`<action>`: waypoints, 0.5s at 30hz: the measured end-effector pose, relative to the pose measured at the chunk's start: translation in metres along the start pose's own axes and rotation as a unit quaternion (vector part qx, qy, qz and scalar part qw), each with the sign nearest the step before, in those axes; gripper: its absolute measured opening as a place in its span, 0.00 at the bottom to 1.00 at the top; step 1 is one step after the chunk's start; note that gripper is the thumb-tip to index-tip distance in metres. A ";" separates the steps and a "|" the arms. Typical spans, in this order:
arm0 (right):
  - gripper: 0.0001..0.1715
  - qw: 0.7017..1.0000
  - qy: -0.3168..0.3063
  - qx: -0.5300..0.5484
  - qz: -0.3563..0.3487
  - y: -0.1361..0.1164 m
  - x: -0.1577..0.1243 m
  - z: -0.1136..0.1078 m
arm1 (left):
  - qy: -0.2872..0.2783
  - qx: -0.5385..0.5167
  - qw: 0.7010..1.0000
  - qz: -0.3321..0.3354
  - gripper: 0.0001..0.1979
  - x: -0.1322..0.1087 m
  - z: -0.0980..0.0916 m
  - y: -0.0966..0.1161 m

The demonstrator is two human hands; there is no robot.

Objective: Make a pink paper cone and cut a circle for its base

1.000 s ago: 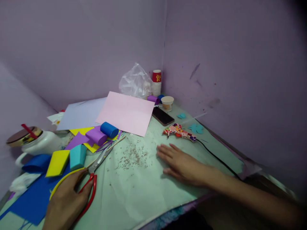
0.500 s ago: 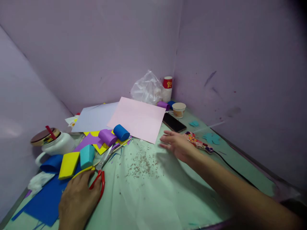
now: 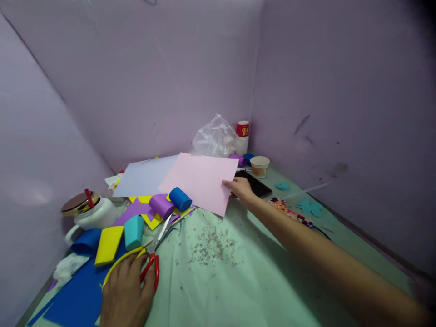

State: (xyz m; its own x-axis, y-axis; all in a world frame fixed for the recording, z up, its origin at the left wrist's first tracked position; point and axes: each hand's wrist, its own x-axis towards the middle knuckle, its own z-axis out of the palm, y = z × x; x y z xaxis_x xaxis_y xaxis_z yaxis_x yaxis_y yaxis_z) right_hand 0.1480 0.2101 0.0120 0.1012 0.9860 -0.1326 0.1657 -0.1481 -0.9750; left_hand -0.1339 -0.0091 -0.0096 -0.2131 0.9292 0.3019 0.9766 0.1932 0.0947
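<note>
One pink sheet (image 3: 199,181) of smooth paper lies flat toward the table's (image 3: 238,281) far corner, overlapping one pale lilac sheet (image 3: 145,177). The right hand (image 3: 240,187) has closed on the pink sheet's right edge, thumb on top. A second ago that hand lay flat near the front edge. One dark phone (image 3: 259,187) sits just beside it. At the sheet's near left corner are a blue roll (image 3: 180,198) and a purple roll (image 3: 161,205), both soft cylinders. The left hand (image 3: 127,293) still rests on the single pair of scissors (image 3: 156,268) with red handles near the front left; whether it grips them cannot be told.
</note>
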 end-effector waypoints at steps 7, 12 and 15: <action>0.10 0.998 0.007 -0.027 -0.048 -0.028 -0.033 -0.025 | -0.014 -0.002 1.000 0.017 0.23 0.001 0.008 -0.012; 0.14 0.991 0.105 0.029 -0.076 -0.025 -0.090 -0.095 | -0.011 -0.029 1.000 0.001 0.23 0.000 0.001 -0.005; 0.12 0.996 0.032 0.085 -0.023 -0.002 -0.133 -0.127 | 0.010 -0.106 0.994 -0.025 0.21 -0.003 -0.010 0.004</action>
State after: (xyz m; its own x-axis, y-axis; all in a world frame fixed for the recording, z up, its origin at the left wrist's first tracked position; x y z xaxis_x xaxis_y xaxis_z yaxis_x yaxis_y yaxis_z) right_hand 0.2585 0.0699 0.0541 0.1599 0.9838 -0.0813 0.0029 -0.0828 -0.9966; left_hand -0.1293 -0.0141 -0.0003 -0.2638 0.9130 0.3112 0.9372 0.1662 0.3066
